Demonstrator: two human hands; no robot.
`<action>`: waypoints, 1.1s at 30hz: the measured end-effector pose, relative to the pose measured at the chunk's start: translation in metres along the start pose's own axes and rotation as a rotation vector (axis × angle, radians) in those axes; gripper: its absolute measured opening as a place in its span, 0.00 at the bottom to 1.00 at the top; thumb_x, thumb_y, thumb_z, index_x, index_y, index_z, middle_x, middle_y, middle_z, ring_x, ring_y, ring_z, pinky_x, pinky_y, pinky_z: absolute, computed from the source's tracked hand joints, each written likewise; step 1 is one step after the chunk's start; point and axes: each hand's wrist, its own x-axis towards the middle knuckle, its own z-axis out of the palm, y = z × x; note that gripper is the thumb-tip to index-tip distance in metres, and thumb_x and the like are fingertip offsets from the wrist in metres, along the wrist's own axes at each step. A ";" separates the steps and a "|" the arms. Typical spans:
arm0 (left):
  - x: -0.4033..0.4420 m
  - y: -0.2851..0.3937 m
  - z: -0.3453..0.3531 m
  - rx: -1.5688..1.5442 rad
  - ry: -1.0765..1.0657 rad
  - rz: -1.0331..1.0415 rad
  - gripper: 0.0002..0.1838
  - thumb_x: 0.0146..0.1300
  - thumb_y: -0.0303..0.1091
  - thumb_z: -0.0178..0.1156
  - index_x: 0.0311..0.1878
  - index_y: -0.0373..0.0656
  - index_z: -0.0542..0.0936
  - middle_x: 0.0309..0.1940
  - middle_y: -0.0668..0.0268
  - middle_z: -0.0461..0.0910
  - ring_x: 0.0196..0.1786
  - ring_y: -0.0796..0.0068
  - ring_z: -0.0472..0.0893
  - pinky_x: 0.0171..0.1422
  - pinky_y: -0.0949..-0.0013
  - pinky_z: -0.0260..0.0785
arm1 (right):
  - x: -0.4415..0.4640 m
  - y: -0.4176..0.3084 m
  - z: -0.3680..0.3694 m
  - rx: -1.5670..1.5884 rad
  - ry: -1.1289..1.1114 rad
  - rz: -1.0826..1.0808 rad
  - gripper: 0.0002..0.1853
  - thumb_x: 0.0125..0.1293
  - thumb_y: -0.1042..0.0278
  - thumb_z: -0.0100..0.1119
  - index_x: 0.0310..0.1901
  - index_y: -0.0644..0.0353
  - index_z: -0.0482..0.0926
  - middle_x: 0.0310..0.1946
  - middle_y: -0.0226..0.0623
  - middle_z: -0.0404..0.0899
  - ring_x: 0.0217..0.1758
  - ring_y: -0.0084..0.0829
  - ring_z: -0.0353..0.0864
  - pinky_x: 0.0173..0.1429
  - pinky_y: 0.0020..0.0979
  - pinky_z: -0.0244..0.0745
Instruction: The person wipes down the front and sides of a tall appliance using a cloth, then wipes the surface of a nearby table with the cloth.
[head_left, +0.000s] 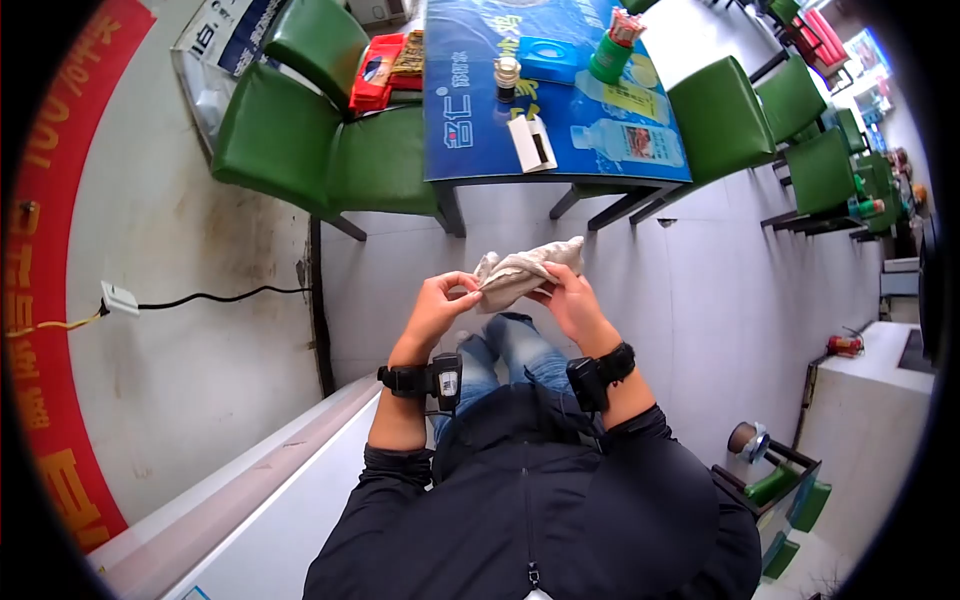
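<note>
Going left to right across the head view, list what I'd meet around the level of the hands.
Red banner → white wall plate → black cable → left hand → light cloth → right hand → white counter.

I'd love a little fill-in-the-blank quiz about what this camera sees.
1. Of the left hand and right hand, ____ hold the cloth.
2. The table is mainly coloured ____.
3. The chairs beside it are ____.
4. The wall banner is mainly ____.

Missing words: both; blue; green; red.
</note>
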 end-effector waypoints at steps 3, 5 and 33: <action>0.011 -0.005 0.005 0.089 -0.072 -0.125 0.06 0.49 0.27 0.61 0.29 0.38 0.74 0.37 0.64 0.74 0.39 0.80 0.72 0.45 0.78 0.64 | -0.002 -0.011 -0.015 0.049 -0.012 0.068 0.14 0.58 0.67 0.48 0.44 0.64 0.69 0.41 0.39 0.73 0.45 0.33 0.72 0.50 0.36 0.68; 0.019 -0.006 0.013 0.088 -0.083 -0.140 0.08 0.49 0.27 0.61 0.32 0.37 0.74 0.36 0.65 0.74 0.38 0.81 0.71 0.44 0.78 0.64 | 0.002 -0.019 -0.023 0.056 -0.046 0.082 0.12 0.59 0.68 0.47 0.43 0.63 0.69 0.41 0.38 0.73 0.46 0.33 0.72 0.51 0.36 0.67; 0.303 0.034 0.181 0.828 0.073 0.277 0.09 0.50 0.28 0.56 0.34 0.35 0.78 0.31 0.59 0.77 0.35 0.67 0.77 0.40 0.73 0.67 | 0.171 -0.254 -0.210 -0.694 0.202 -0.380 0.14 0.53 0.66 0.57 0.38 0.68 0.74 0.32 0.33 0.76 0.34 0.24 0.74 0.40 0.26 0.68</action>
